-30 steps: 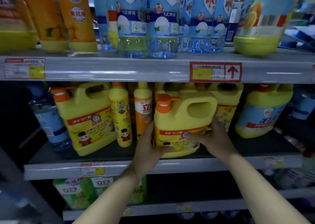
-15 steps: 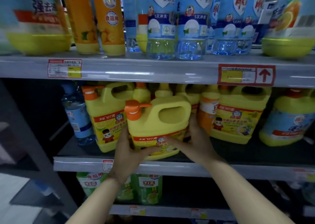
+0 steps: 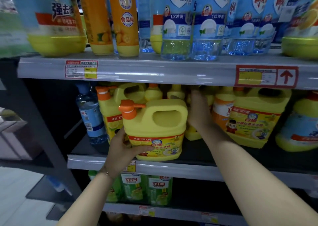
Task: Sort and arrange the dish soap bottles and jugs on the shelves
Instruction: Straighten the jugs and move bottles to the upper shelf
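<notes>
Presently we find the left hand [image 3: 122, 150] gripping the yellow jug [image 3: 155, 122], right hand [image 3: 199, 113] behind it, grip unclear; we judge squaring it on the shelf [image 3: 189, 169] comes next.

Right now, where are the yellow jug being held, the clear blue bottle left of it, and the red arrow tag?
yellow jug [image 3: 154, 132]: head view, body under the handle hole.
clear blue bottle [image 3: 90, 115]: head view, its label.
red arrow tag [image 3: 266, 77]: head view, its middle.
</notes>
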### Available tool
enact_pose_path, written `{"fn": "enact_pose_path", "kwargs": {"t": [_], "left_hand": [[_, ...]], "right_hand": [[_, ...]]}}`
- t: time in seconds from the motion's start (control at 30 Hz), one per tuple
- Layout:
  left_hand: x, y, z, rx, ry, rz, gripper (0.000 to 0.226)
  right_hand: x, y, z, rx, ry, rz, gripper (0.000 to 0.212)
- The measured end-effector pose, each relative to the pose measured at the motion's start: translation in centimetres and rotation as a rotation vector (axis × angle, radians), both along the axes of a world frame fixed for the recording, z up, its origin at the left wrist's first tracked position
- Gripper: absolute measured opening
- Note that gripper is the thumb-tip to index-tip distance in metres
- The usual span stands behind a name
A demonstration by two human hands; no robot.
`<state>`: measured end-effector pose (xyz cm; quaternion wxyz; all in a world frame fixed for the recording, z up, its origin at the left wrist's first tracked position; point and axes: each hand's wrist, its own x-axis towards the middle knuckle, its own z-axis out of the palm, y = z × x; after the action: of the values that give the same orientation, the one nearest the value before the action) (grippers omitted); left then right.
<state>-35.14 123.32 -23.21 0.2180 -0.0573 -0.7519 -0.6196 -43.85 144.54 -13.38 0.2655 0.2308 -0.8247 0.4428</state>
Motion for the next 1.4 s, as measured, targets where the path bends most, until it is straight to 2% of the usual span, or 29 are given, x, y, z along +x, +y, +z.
{"fn": "enact_pose_path", "kwargs": {"t": [0.1, 0.2, 0.33, 0.5, 0.57, 0.87, 0.97, 1.17, 1.23, 1.3, 1.33, 1.37, 1.4], "left_hand": [[0.0, -0.4, 0.1, -0.019, -0.004, -0.003, 0.07], [-0.1, -0.8, 0.1, -0.013, -0.003, -0.016, 0.07], [-0.1, -1.4, 0.1, -0.009, 0.007, -0.025, 0.068], [-0.3, -1.4, 0.2, -0.012, 0.009, -0.035, 0.065], [-0.4, -1.3, 0.2, -0.012, 0.011, -0.039, 0.064], [-0.8, -1.2, -0.2, -0.011, 0.006, -0.017, 0.066], [-0.8, -1.0, -0.3, -0.001, -0.014, -0.005, 0.072], [-1.0, -0.8, 0.0, 0.038, -0.055, -0.026, 0.082], [-0.9, -0.8, 0.0, 0.042, -0.061, -0.035, 0.086], [-0.8, -0.6, 0.1, 0.038, -0.063, -0.033, 0.087], [-0.8, -0.6, 0.2, 0.033, -0.062, -0.03, 0.087], [-0.7, -0.5, 0.3, 0.029, -0.062, -0.03, 0.086], [-0.7, -0.5, 0.4, 0.028, -0.063, -0.033, 0.086]], "right_hand": [[-1.0, -1.1, 1.2, 0.095, -0.187, 0.066, 0.022], [-1.2, -1.4, 1.4, 0.09, -0.311, 0.114, 0.026], [-0.6, -0.2, 0.9, -0.005, -0.245, 0.145, 0.012], [1.7, 3.1, 0.3, -0.266, -0.144, 0.085, 0.033], [2.4, 4.9, 0.5, -0.31, -0.122, 0.05, 0.036], [3.2, 10.9, -2.2, -0.177, 0.189, -0.493, 0.05], [2.2, 11.3, -2.9, -0.112, 0.147, -0.559, 0.056], [2.3, 11.0, -3.5, -0.184, 0.074, -0.529, 0.068], [3.1, 10.5, -3.4, -0.216, 0.174, -0.573, 0.072], [4.0, 9.5, -3.1, -0.137, 0.462, -0.552, 0.052], [4.2, 8.8, -2.9, -0.09, 0.556, -0.449, 0.037], [4.2, 7.9, -2.9, -0.058, 0.575, -0.307, 0.023], [4.1, 6.8, -2.6, -0.059, 0.497, -0.159, 0.013]]}}
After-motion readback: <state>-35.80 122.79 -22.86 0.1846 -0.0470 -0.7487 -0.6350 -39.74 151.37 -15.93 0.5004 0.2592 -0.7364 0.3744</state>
